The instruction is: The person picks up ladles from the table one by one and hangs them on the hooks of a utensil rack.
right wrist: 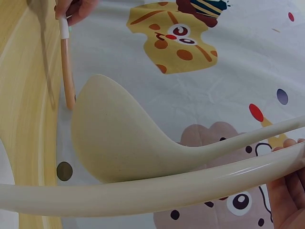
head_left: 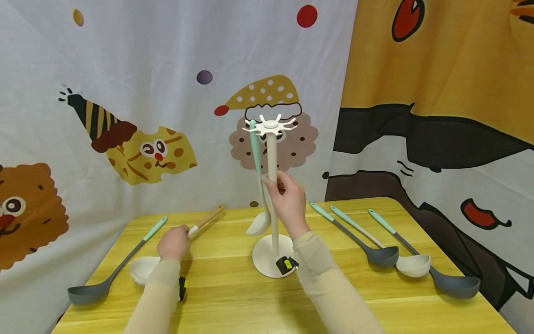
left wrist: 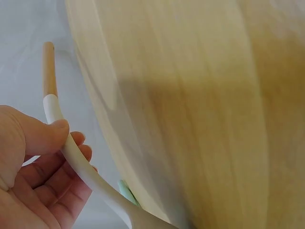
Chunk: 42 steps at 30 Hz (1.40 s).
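My left hand (head_left: 174, 242) pinches the white neck of a wooden-handled ladle (left wrist: 49, 71) between thumb and fingers. Its white bowl (head_left: 143, 270) lies toward me, partly behind my sleeve, and the handle points away to the back. With my right hand (head_left: 288, 202) I grip the cream pole (head_left: 272, 155) of an upright utensil stand, midway up. Thin white hooks (head_left: 288, 125) ring the stand's top. From one on the left hangs a cream ladle with a mint handle (head_left: 255, 148), its bowl (right wrist: 119, 133) low beside the pole.
A grey ladle (head_left: 93, 292) with a mint handle lies at the table's left. On the right lie two more grey ladles, one nearer the stand (head_left: 381, 256) and one farther right (head_left: 456, 284), with a white ladle (head_left: 413, 266) between them. A patterned curtain (head_left: 167, 46) hangs behind the table (head_left: 217, 297).
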Each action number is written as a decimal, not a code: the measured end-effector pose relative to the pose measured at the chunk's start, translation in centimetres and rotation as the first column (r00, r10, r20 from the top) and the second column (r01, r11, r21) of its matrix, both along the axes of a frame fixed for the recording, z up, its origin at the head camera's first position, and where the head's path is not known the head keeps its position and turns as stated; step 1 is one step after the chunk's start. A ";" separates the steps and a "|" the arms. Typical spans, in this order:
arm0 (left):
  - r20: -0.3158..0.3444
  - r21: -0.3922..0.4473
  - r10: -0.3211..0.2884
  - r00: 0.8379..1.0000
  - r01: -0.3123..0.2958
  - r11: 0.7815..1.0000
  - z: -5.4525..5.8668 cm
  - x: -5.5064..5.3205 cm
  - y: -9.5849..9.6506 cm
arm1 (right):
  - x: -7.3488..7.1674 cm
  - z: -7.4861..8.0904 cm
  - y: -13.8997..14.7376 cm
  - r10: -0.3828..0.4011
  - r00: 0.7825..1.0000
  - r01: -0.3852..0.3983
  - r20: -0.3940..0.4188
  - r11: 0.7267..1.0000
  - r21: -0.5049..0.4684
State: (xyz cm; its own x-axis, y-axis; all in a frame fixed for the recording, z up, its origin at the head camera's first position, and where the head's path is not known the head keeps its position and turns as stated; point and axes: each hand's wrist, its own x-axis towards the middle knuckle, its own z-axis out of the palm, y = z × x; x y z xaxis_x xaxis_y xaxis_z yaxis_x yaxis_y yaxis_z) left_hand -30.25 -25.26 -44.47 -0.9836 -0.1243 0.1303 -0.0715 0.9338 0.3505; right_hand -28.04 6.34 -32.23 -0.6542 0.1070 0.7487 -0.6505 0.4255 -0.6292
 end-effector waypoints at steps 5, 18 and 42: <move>-0.017 0.009 -0.010 1.000 0.010 1.000 0.1 -0.2 0.5 | 0.0 0.1 0.0 -0.002 1.000 0.002 0.005 1.000 -0.004; -0.074 0.043 -0.025 0.997 0.028 0.999 0.2 -0.2 1.5 | 0.1 0.2 0.0 0.000 1.000 0.000 0.003 1.000 -0.008; -0.170 0.111 -0.055 0.984 0.074 0.991 1.5 -0.2 3.9 | 0.1 0.1 0.0 0.003 1.000 -0.003 0.003 1.000 -0.005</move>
State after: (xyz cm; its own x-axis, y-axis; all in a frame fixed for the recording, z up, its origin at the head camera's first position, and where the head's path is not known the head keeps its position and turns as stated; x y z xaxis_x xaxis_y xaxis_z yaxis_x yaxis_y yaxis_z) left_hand -30.42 -21.36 -42.99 -0.9559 -0.0850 0.2813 0.0561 0.8868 0.4587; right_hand -27.96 6.32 -32.16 -0.6571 0.1090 0.7459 -0.6497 0.4200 -0.6337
